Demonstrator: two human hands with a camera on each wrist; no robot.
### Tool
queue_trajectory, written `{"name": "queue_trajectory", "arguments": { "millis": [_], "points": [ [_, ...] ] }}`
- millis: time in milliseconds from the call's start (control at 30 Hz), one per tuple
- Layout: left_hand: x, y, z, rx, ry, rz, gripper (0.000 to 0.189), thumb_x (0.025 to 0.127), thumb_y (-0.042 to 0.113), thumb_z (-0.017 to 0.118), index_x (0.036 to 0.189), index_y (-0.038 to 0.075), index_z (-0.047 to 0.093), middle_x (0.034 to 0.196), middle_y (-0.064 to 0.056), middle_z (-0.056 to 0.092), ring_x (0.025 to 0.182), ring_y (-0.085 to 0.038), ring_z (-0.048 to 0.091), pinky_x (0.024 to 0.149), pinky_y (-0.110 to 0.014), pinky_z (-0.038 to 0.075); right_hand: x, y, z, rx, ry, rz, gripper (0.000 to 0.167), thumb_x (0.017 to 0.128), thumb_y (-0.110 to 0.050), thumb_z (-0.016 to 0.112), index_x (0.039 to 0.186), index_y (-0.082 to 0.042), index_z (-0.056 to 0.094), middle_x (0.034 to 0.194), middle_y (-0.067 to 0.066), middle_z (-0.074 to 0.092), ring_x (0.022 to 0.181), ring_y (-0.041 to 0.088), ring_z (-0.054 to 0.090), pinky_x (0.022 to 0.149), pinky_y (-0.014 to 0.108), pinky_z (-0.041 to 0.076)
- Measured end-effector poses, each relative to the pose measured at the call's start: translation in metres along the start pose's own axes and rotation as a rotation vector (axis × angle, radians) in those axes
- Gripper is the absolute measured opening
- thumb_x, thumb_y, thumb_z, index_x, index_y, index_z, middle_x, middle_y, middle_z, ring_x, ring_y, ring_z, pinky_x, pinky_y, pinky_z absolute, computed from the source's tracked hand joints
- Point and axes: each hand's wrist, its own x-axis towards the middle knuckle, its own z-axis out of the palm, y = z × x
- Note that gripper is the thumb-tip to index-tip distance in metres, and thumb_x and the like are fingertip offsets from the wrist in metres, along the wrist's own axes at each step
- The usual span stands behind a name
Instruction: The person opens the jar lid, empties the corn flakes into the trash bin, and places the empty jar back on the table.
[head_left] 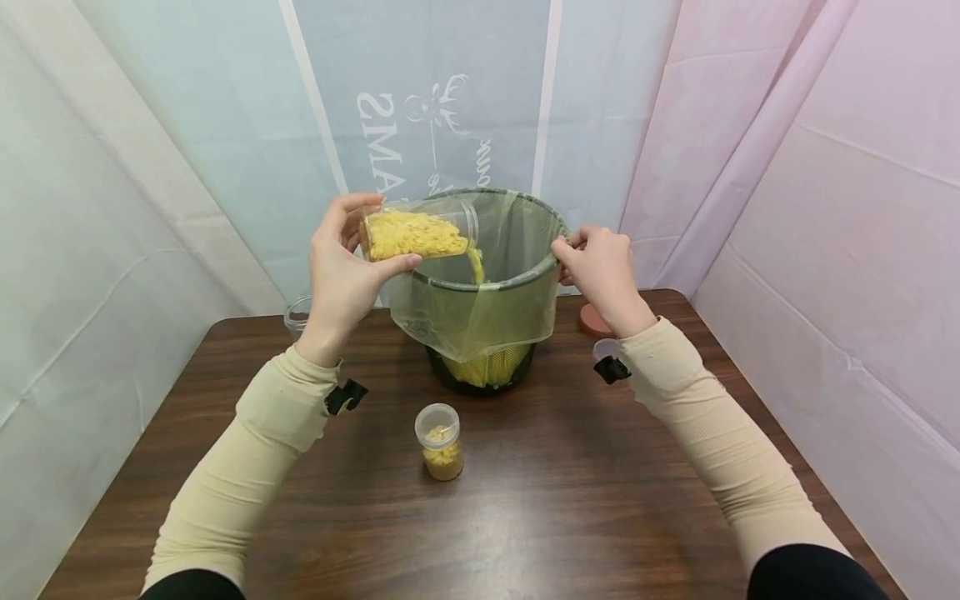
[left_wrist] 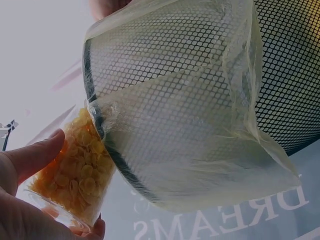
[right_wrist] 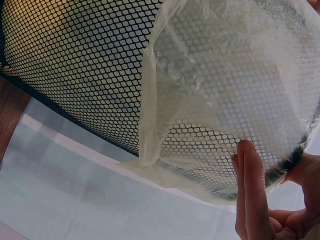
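Note:
My left hand (head_left: 341, 254) grips a clear plastic jar (head_left: 420, 231) of yellow flakes, tipped on its side with its mouth over a mesh wastebasket (head_left: 487, 367). Flakes spill from the mouth into the basket. A thin yellowish bin liner (head_left: 480, 321) lines the basket and folds down over its rim. On the far side of the rim from the jar, my right hand (head_left: 600, 271) pinches the rim and liner; in the right wrist view its fingers (right_wrist: 250, 185) lie along the outside of the liner. In the left wrist view the jar (left_wrist: 82, 172) meets the dark rim.
A small clear jar (head_left: 440, 446) with yellow pieces stands in front of the basket on the brown wooden table (head_left: 525, 517). Behind my left wrist is another clear jar (head_left: 297, 310), partly hidden. A reddish round lid (head_left: 594, 320) and a clear lid (head_left: 606, 350) lie near my right wrist.

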Motion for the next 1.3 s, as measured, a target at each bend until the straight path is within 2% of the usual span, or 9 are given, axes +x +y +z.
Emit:
{"name": "queue_trajectory", "arguments": {
  "millis": [267,500,767,967,1100,1300],
  "points": [
    [-0.0015,0.0002,-0.0017,0.025,0.006,-0.017,0.063,0.065,-0.003,0.083,0.12,0.0,0.055,0.124,-0.015,0.059,0.115,-0.024,0.057,0.102,-0.032,0.043,-0.0006,-0.0005,-0.0003,0.019,-0.009,0.009,0.027,0.088,-0.029,0.05,0.078,-0.007,0.064,0.067,0.009,0.071,0.06,0.023,0.07,0.06,0.025,0.049],
    [0.0002,-0.0023,-0.0041,0.062,0.021,-0.043,0.064,0.064,0.004,0.086,0.122,0.009,0.059,0.12,-0.012,0.062,0.103,-0.019,0.059,0.091,-0.03,0.046,-0.0004,0.0008,-0.0014,0.011,-0.009,-0.004,0.028,0.088,-0.03,0.05,0.078,-0.008,0.063,0.07,0.012,0.071,0.048,0.007,0.063,0.061,0.026,0.049],
    [-0.0012,-0.0009,-0.0053,0.072,0.022,-0.052,0.064,0.065,0.007,0.086,0.124,0.01,0.059,0.109,-0.018,0.065,0.086,-0.012,0.056,0.082,-0.025,0.046,-0.0019,-0.0008,-0.0015,0.017,-0.017,0.003,0.028,0.088,-0.031,0.049,0.078,-0.008,0.062,0.071,0.012,0.071,0.055,0.017,0.068,0.06,0.027,0.049],
    [-0.0028,0.0002,-0.0055,0.047,0.03,-0.058,0.062,0.067,0.008,0.084,0.123,0.007,0.06,0.096,-0.014,0.065,0.074,-0.011,0.053,0.073,-0.024,0.045,-0.0023,-0.0006,-0.0017,0.016,-0.014,0.01,0.028,0.088,-0.031,0.049,0.079,-0.008,0.063,0.071,0.012,0.072,0.056,0.019,0.069,0.059,0.026,0.05],
    [-0.0036,0.0018,-0.0051,0.06,0.03,-0.058,0.06,0.068,0.008,0.083,0.124,0.006,0.06,0.099,-0.017,0.065,0.072,-0.011,0.052,0.071,-0.023,0.045,-0.0021,0.0,-0.0012,0.009,-0.01,0.003,0.028,0.088,-0.031,0.049,0.079,-0.008,0.063,0.07,0.011,0.071,0.059,0.022,0.07,0.059,0.027,0.048],
    [-0.0022,0.0001,-0.0054,0.061,0.032,-0.065,0.062,0.068,0.01,0.084,0.125,0.008,0.059,0.103,-0.019,0.065,0.072,-0.013,0.05,0.069,-0.024,0.043,-0.0017,0.0008,-0.0007,-0.002,-0.004,-0.007,0.029,0.088,-0.032,0.048,0.078,-0.009,0.063,0.068,0.01,0.071,0.053,0.014,0.067,0.059,0.027,0.049]
  ]
}}
